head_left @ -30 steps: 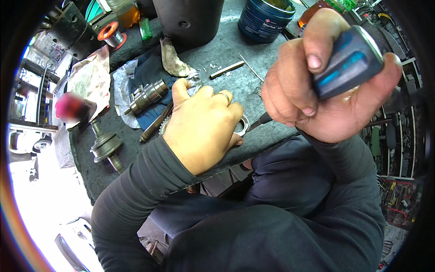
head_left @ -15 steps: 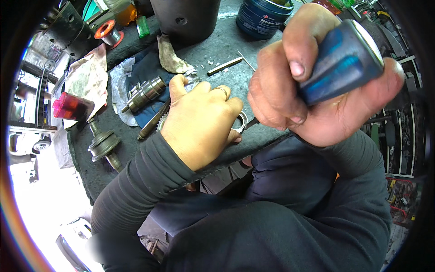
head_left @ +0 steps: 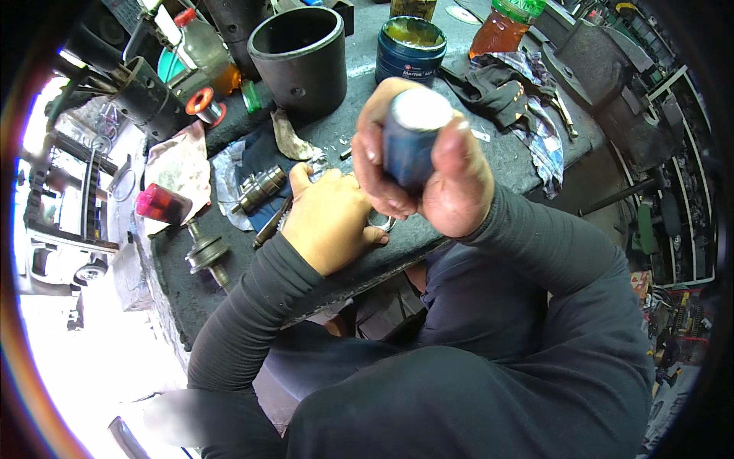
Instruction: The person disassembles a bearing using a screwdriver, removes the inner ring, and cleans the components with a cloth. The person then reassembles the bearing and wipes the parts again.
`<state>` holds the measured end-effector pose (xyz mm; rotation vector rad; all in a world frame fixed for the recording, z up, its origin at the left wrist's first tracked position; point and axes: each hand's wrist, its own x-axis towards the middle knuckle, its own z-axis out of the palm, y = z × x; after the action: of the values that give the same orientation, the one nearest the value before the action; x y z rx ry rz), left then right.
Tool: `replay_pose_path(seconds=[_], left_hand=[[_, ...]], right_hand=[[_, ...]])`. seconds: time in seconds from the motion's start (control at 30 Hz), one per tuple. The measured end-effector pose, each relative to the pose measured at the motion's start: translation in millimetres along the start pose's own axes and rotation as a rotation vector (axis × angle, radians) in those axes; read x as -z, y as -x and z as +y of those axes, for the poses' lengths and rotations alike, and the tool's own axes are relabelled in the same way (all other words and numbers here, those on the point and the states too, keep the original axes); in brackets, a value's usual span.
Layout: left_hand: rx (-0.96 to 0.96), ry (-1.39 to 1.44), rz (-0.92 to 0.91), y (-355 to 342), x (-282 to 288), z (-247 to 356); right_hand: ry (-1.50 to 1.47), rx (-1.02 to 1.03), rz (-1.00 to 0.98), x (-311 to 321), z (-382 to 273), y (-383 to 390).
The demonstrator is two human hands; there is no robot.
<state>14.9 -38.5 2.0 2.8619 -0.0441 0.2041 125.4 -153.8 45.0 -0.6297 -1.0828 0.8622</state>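
My right hand [head_left: 462,195] is closed around a screwdriver's thick blue handle [head_left: 407,157], whose pale round end points up toward me. The blade is hidden behind the hand. Beside it my left hand [head_left: 329,218] lies over a toothed metal ring [head_left: 382,220] near the bench's front edge, thumb against its near side. Most of that part is under the palm. Just left of this hand, a machined steel shaft [head_left: 260,189] lies on dark blue cloth, with a slimmer rod [head_left: 266,229] close by. A flanged shaft [head_left: 207,252] rests farther left.
Along the back stand a black metal cylinder [head_left: 297,84], a blue grease tub [head_left: 410,63] and a bottle of amber liquid [head_left: 495,34]. A wire spool [head_left: 205,105] and a red plastic cup [head_left: 163,205] are at left. Rags [head_left: 541,145] hang over the right edge.
The view has shifted, so more of the bench shows. My right hand and the screwdriver have swung leftward and more upright over the ring. The left hand keeps its hold.
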Motion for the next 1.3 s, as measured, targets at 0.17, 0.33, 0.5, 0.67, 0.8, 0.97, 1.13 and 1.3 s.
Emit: replay_pose_path(seconds=[0.17, 0.33, 0.5, 0.67, 0.8, 0.97, 1.13, 1.3], left_hand=[[0.015, -0.093, -0.027, 3, 0, -1], [0.075, -0.09, -0.076, 0, 2, 6], [0.008, -0.045, 0.071, -2, 9, 14], [0.008, 0.013, 0.187, -2, 27, 11], [0.028, 0.104, 0.187, -2, 31, 1], [0.034, 0.125, 0.205, -2, 27, -10], [0.05, 0.142, 0.23, 2, 22, -14], [0.057, 0.063, 0.338, 10, 22, -16]], right_hand=[[0.067, 0.076, 0.008, 4, -9, -1], [0.295, 0.255, 0.168, 41, -42, 0], [1.028, 0.216, 0.021, 61, -58, 8], [1.728, -0.135, -0.18, 89, -44, 18], [1.813, -0.205, -0.242, 108, -40, 20], [1.902, -0.155, -0.294, 123, -23, 22], [1.585, -0.047, -0.126, 93, -18, 11], [0.693, -0.708, 0.071, 52, -18, -4]])
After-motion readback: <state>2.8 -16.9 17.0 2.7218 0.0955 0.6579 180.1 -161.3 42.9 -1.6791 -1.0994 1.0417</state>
